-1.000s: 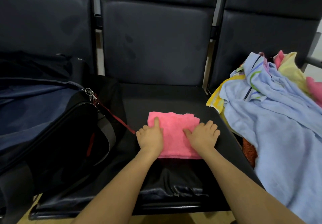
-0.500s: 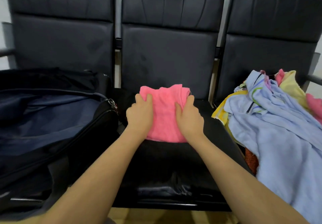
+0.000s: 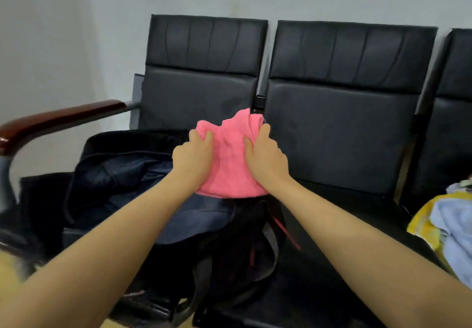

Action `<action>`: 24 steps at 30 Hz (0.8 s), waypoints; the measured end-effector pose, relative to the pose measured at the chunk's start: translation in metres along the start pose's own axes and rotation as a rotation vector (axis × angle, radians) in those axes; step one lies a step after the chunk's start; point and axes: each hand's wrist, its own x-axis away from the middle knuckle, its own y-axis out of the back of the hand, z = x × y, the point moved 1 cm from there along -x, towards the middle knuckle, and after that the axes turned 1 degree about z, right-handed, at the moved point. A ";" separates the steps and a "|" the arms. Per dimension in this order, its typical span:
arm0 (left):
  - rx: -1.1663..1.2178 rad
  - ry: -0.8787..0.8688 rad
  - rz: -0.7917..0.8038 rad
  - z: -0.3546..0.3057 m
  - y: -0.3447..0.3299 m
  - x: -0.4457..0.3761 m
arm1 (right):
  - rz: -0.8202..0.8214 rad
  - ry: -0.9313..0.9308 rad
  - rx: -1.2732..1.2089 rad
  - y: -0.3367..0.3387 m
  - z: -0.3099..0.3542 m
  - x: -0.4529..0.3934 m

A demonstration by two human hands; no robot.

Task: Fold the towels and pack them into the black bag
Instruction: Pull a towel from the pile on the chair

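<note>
My left hand (image 3: 192, 155) and right hand (image 3: 265, 159) squeeze the folded pink towel (image 3: 231, 164) from both sides. I hold it up in the air, just above the open black bag (image 3: 143, 182). More towels (image 3: 444, 223) wait far to the right of the bag. If I let go too soon, the towel could flop open or miss the bag.

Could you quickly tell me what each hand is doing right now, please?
Left hand: fingers curled, gripping the pink towel.
Right hand: gripping the same towel.
</note>
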 end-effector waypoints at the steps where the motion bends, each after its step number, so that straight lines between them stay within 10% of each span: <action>1: 0.000 0.017 0.016 0.016 -0.010 -0.002 | 0.023 0.000 -0.013 -0.015 0.009 -0.006; 10: -0.137 0.052 0.124 0.125 -0.103 -0.044 | 0.287 -0.056 -0.113 -0.150 0.064 -0.075; 15: -0.232 -0.188 -0.082 0.166 -0.166 -0.050 | 0.369 -0.134 -0.111 -0.230 0.072 -0.078; 24: -0.645 -0.268 0.122 0.198 -0.241 -0.038 | 0.399 -0.279 -0.008 -0.315 0.041 -0.070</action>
